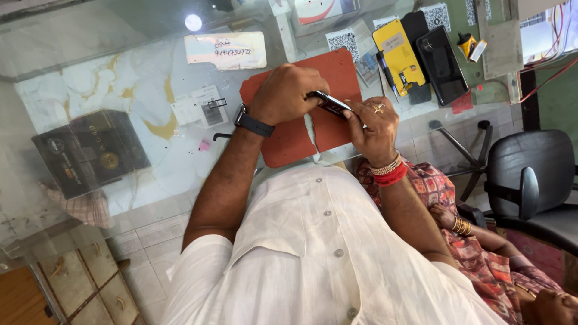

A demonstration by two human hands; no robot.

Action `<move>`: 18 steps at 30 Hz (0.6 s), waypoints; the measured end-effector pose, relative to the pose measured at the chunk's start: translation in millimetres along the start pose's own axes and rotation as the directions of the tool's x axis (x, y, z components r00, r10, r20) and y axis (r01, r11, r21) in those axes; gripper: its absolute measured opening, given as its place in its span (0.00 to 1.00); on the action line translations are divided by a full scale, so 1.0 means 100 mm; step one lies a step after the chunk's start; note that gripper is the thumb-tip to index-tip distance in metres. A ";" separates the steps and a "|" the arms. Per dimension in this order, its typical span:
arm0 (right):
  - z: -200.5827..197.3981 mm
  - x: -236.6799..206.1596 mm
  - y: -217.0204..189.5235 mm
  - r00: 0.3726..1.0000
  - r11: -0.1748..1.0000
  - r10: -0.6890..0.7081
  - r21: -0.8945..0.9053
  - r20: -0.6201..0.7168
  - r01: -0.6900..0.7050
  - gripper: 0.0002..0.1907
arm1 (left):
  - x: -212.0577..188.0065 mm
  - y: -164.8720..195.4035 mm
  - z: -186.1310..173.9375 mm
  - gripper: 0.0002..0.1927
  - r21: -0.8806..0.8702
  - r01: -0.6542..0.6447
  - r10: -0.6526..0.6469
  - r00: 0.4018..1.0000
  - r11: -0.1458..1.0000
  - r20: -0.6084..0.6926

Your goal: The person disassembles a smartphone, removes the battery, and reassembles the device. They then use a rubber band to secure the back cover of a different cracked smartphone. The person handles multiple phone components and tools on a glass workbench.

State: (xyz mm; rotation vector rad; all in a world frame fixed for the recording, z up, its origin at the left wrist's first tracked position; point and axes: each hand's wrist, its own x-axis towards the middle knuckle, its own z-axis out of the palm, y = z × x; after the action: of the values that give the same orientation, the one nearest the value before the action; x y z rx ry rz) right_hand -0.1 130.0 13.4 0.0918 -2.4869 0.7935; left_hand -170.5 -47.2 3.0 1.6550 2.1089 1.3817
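Observation:
My left hand (284, 91), with a dark watch on its wrist, is curled over one end of a slim dark phone (329, 103). The other end is pinched by my right hand (374, 123), which has a ring on one finger and red and beaded bands on the wrist. Both hands hold the phone just above a red-brown work mat (337, 69) on a glass counter (138, 84). The mat shows a pale torn strip (310, 133) below the phone. My white shirt fills the lower middle of the view.
A yellow phone case (397, 55) and a black phone (442, 57) lie beyond the mat, with paper cards and a small bottle (466, 45). A dark box (90, 150) sits under the glass. Another person in red patterned cloth (481, 253) sits at right by a black office chair (530, 180).

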 end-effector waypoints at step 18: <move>-0.37 0.25 -0.25 0.985 0.945 -0.013 0.320 -0.173 0.068 0.13 | 0.06 0.31 0.12 0.08 -0.333 -0.010 -0.049 0.984 0.943 -0.169</move>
State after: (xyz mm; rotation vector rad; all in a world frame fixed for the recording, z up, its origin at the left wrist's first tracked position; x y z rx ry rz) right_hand 0.6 132.3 64.3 0.1840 -2.1702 1.1396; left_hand -143.9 -36.0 20.8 1.4208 1.8332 1.8180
